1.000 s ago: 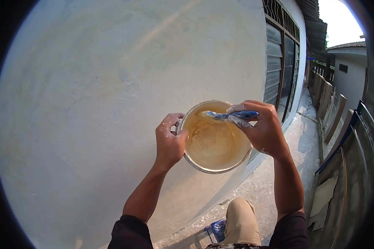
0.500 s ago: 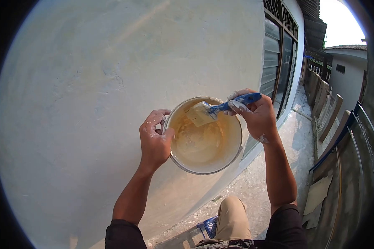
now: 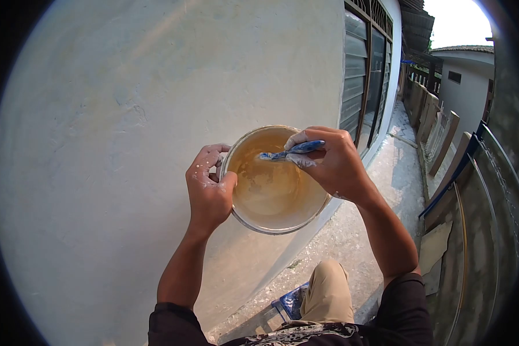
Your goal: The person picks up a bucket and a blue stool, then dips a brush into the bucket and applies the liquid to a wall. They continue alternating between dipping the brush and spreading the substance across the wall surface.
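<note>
In the head view, the left hand, flecked with pale paint, is closed on the left side of a round, pale bucket with a whitish rim, its thumb over the edge and its fingers curled around the outside. The bucket lies just to the right of that hand, its open mouth facing the camera, and pale yellow, creamy paint coats its inside. The right hand, also smeared with white, is closed on a slim blue paintbrush handle marked with pale paint, pinched between thumb and fingers. The brush points leftward from this hand, over the upper part of the bucket's mouth; its bristle end is too small and blended with the paint to make out. The right hand is above the bucket's right side, so the brush lies between the two hands. Beyond the left hand spreads a broad, pale, rough-plastered wall. Above and to the right of the right hand is a dark-framed window with slatted glass panes. Below the hands are a beige-trousered knee and, just beside it, a shiny blue object.
</note>
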The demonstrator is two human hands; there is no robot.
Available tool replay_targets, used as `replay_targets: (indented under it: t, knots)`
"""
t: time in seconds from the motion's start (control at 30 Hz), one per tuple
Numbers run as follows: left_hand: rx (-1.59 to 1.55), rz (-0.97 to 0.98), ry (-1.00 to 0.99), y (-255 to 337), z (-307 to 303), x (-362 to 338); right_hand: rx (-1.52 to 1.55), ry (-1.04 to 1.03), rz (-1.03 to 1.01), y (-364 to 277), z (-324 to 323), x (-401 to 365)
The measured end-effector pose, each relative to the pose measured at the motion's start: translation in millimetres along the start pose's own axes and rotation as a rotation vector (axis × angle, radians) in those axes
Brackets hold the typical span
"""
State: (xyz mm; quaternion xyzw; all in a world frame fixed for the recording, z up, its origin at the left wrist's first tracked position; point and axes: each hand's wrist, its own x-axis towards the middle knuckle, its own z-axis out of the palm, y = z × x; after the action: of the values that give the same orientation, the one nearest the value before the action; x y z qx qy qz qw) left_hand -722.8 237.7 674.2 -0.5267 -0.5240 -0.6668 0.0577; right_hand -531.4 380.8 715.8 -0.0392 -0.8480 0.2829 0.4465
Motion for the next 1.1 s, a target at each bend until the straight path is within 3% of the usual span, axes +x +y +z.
replay_targets:
  t: [0.17,0.23,0.3,0.43,0.5,0.7,0.9,1.1]
  knots:
    - [0.073,0.082,-0.040,-1,9,-1,-0.318,-0.141,-0.119,10,27,3]
    - [0.057,0.099,-0.050,-7,12,-2,-0.323,-0.173,-0.085,13,29,7]
    - [0.041,0.113,-0.058,-11,15,-4,-0.288,-0.230,0.150,14,29,11]
    - [0.019,0.126,-0.067,-15,24,-5,-0.408,-0.218,0.124,26,32,15]
    - [0.010,0.117,-0.070,-15,31,-6,-0.423,-0.179,-0.017,41,37,13]
    - [0.031,0.113,-0.141,-22,45,-8,-0.549,-0.326,0.059,48,38,10]
    - [0.013,0.116,-0.081,-24,53,-10,-0.502,-0.238,-0.064,59,43,2]
    - [0.022,0.124,-0.091,-21,52,-9,-0.425,-0.204,-0.044,62,37,-2]
